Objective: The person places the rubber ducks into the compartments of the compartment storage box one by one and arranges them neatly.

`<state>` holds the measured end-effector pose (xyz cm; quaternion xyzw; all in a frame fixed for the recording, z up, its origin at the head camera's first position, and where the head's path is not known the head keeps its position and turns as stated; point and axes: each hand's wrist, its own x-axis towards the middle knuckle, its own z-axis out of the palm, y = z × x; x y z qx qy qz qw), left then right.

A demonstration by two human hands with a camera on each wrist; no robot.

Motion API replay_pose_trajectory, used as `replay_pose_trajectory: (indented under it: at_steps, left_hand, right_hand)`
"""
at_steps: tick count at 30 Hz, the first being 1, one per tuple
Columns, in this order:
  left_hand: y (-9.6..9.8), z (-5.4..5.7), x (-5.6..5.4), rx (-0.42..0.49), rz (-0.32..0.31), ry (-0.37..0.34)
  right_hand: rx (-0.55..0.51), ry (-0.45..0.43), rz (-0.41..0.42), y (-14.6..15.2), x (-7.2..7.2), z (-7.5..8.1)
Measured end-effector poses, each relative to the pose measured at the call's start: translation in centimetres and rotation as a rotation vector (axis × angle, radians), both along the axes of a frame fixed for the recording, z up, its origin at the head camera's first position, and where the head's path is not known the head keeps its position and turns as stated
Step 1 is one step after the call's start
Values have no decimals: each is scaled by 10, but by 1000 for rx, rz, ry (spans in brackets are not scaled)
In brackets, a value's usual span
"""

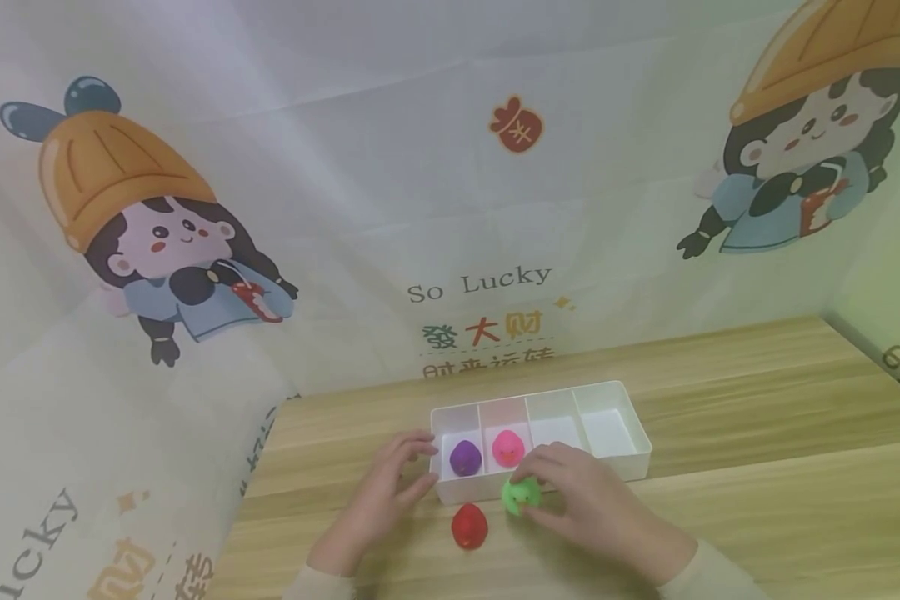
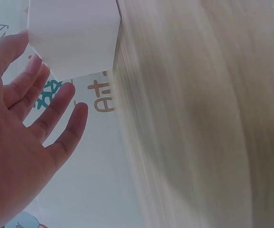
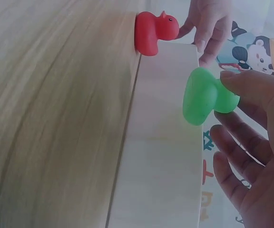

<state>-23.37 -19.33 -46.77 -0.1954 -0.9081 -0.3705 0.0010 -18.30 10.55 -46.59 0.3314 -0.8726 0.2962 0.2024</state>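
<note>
My right hand [image 1: 596, 500] pinches a green rubber duck [image 3: 203, 97] by its head between thumb and fingers. In the right wrist view the duck is raised off the table, beside the front wall of a white divided box [image 1: 543, 479]. My left hand [image 1: 386, 483] stays at the box's left end, fingers loosely spread, fingertips right at its rim. A purple duck [image 1: 466, 458] sits in the leftmost compartment and a pink duck [image 1: 507, 448] in the one beside it. On the table before the box stands a red duck [image 1: 469, 527].
The box's two right compartments [image 1: 611, 431] hold nothing. Under it is a wood-grain table [image 1: 757, 417]. A pale printed cloth [image 1: 360, 167] with cartoon figures and lettering hangs behind the table and along its left side.
</note>
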Motion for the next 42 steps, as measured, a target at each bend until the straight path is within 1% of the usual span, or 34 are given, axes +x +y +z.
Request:
replay_pose_trajectory:
  at_steps: [5,11,17,23,30,37,42]
  left_hand:
    - [0,0,-1,4,-13,-1]
    - [0,0,0,7,-33,25]
    - [1,0,0,18,-11,1]
    - [0,-1,0,8,-6,6]
    - [0,0,0,16,-2,3]
    - [-1,0,0,17,0,-4]
    - [-1,-1,0,12,-3,0]
  right_hand:
    - [-13,17,-4,2,0,2]
    - [-55,28,10,7,-2,7]
    - [-54,28,5,11,-2,12]
    - [-58,45,-17,13,-5,13]
    - [-83,70,-33,16,-11,14]
    - [-87,29,-64,24,-16,16]
    - [-78,25,-90,29,-18,16]
